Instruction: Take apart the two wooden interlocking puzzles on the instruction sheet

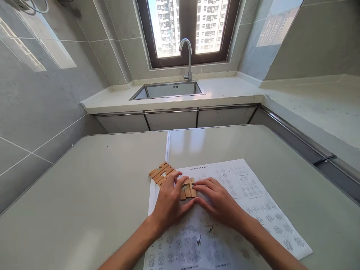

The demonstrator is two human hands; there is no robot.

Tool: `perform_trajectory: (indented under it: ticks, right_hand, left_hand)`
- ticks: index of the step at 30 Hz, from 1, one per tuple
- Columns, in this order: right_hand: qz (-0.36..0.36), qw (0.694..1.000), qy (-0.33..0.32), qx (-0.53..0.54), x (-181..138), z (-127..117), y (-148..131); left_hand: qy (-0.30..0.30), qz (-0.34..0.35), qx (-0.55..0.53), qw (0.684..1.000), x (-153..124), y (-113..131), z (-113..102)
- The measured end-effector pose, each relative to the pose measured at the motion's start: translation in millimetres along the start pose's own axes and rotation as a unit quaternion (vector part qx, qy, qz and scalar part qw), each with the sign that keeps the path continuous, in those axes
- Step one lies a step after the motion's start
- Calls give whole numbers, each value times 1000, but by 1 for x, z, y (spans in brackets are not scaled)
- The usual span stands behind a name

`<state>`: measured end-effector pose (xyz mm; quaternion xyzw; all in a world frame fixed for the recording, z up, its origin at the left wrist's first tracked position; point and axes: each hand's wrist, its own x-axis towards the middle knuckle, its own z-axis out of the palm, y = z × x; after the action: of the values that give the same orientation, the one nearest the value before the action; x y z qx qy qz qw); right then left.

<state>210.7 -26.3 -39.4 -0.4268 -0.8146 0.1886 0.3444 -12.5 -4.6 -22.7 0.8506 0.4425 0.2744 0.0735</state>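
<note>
Several notched wooden puzzle pieces (190, 192) lie side by side on a printed paper sheet (230, 240). My left hand (170, 198) curls around their left side, with its fingertips at the far edge and its thumb at the near edge. On the right, my right hand (218, 198) presses its fingers and thumb against the end piece. Both hands are closed on this small group, and the thumbs almost touch. Beyond my left fingers rests a second group of notched wooden pieces (161, 172), partly covered by that hand and overlapping the sheet's corner.
The sheet carries rows of small diagrams and has a few torn spots. It lies on a pale table (92, 187) with a seam (168, 146). Behind stand a white counter (225, 88), a sink (168, 90), a faucet (189, 56) and a window. A tiled wall (42, 97) borders the left.
</note>
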Motion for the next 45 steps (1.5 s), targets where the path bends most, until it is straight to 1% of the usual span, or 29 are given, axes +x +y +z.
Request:
perform_trajectory:
  ticks: [7, 11, 16, 21, 28, 33, 37, 41, 43, 45]
  right_hand:
    - [-35, 998, -45, 18, 1, -2, -4]
    - [-34, 998, -38, 26, 0, -2, -3]
    - [-33, 998, -33, 32, 1, -3, -3]
    - [-35, 999, -30, 24, 2, -2, -2]
    - [-34, 999, -28, 22, 1, -1, -3]
    - [-27, 999, -31, 23, 1, 0, -2]
    - [-26, 999, -31, 30, 2, 0, -4]
    - [-16, 999, -20, 44, 3, 1, -4]
    - [-15, 998, -11, 55, 2, 2, -3]
    - [-17, 998, -5, 61, 1, 5, 0]
  left_hand:
    - [1, 10, 10, 1000, 2, 3, -3]
    - [13, 2, 6, 1000, 4, 3, -2]
    - [13, -7, 10, 1000, 4, 2, -1]
    - [32, -8, 21, 999, 2, -1, 1]
    - [25, -9, 21, 999, 2, -2, 2]
    - [13, 36, -15, 999, 2, 2, 0]
    - [-15, 95, -47, 994, 3, 5, -3]
    - [-52, 162, -76, 983, 2, 10, -4]
    - [-63, 177, -92, 978, -1, 15, -4]
    - [-68, 174, -100, 977, -5, 21, -2]
